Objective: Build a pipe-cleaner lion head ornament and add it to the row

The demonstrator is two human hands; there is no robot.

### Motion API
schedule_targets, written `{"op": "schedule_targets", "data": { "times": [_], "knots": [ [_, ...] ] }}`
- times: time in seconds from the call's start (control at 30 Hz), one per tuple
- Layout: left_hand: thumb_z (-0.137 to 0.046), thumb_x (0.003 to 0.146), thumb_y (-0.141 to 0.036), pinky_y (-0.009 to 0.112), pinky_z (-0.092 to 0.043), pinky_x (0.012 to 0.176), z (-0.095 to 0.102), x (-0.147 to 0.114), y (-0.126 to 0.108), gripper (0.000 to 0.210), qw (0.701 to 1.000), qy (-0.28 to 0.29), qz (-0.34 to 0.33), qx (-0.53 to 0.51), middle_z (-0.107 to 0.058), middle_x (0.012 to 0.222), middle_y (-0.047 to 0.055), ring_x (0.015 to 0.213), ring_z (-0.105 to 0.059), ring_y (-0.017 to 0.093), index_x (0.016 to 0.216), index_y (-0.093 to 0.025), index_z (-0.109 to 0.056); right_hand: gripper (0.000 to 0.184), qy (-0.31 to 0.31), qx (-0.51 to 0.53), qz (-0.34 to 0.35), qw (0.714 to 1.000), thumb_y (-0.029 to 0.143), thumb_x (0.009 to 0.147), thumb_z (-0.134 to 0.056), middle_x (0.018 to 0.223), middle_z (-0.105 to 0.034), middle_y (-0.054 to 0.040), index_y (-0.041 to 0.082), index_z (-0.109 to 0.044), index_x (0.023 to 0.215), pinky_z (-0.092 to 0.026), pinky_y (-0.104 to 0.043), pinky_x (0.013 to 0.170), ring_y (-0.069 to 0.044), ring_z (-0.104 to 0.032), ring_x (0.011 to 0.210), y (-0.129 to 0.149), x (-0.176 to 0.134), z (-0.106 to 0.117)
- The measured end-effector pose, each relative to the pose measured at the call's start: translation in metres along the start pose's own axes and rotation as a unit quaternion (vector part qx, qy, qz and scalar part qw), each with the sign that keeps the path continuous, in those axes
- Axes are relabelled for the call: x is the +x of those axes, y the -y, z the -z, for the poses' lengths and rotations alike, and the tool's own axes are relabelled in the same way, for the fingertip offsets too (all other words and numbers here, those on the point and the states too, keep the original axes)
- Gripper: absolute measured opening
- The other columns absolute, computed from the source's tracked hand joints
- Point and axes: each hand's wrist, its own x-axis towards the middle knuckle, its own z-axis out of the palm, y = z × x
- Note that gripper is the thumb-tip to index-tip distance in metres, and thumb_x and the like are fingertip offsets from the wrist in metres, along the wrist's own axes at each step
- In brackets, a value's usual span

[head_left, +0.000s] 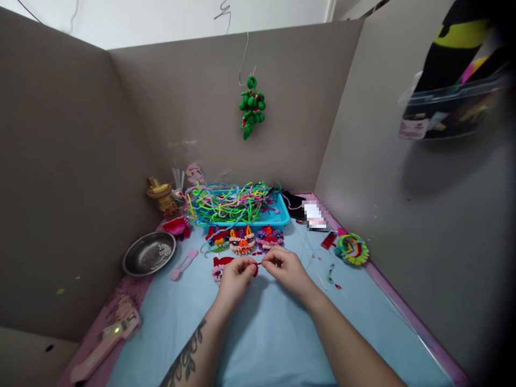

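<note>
My left hand (237,275) and my right hand (285,266) face each other over the light blue cloth. Between their pinched fingertips runs a short red pipe cleaner (259,263). Partly behind my left hand lies a red and pink fuzzy figure (218,270); whether that hand touches it I cannot tell. Just beyond, three fuzzy animal-face pieces form a row: one red and green (218,240), one cream and orange (242,241), one purple and red (270,239). Small red scraps rest near my right fingertips.
A blue tray (282,216) heaped with colourful pipe cleaners (229,203) stands behind. To the left are a metal bowl (135,262) with small white pieces, a pink tool (184,265) and a pink glue gun (102,346). A phone (315,216) and yellow-green fuzzy ring (355,249) lie right.
</note>
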Motion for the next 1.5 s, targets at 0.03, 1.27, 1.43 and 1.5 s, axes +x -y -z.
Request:
{"op": "schedule_targets", "data": {
  "times": [0.03,1.27,1.43,1.5],
  "knots": [
    [-0.062,0.067,-0.032,0.019,-0.033,0.045,0.0,0.0,0.0,0.019,1.0,0.002,-0.001,-0.012,-0.056,0.057,-0.001,0.048,-0.044,0.008,0.073,-0.013,-0.061,0.012,-0.004,0.002,0.01,1.0,0.017,0.076,-0.055,0.067,-0.059,-0.0014,0.018,-0.062,0.066,-0.039,-0.025,0.057,-0.014,-0.053,0.063,0.001,-0.001,-0.001],
    [-0.071,0.065,-0.034,0.017,-0.033,0.049,-0.004,-0.001,0.004,0.026,0.979,-0.071,0.001,-0.19,-0.052,0.06,-0.005,0.051,-0.042,0.006,0.072,-0.014,-0.057,0.016,-0.078,-0.11,0.133,0.982,0.014,0.081,-0.052,0.081,-0.062,-0.0065,0.02,-0.066,0.087,-0.048,-0.031,0.072,-0.018,-0.057,0.079,0.003,-0.018,-0.036],
    [-0.072,0.063,-0.033,0.017,-0.036,0.051,-0.006,-0.003,0.003,0.025,0.98,-0.076,-0.003,-0.185,-0.054,0.061,-0.004,0.053,-0.045,0.007,0.072,-0.015,-0.059,0.011,-0.082,-0.018,0.029,0.996,0.013,0.076,-0.054,0.07,-0.059,-0.0028,0.018,-0.063,0.07,-0.045,-0.024,0.059,-0.014,-0.055,0.066,0.008,-0.014,-0.036],
    [-0.074,0.061,-0.033,0.018,-0.038,0.053,-0.006,-0.003,0.002,0.026,0.98,-0.074,0.007,-0.185,-0.056,0.062,-0.003,0.056,-0.048,0.007,0.071,-0.014,-0.06,0.013,-0.078,0.001,-0.014,0.997,0.014,0.075,-0.054,0.065,-0.058,-0.0017,0.017,-0.061,0.064,-0.042,-0.023,0.055,-0.013,-0.053,0.061,0.008,-0.012,-0.035]
  ]
}}
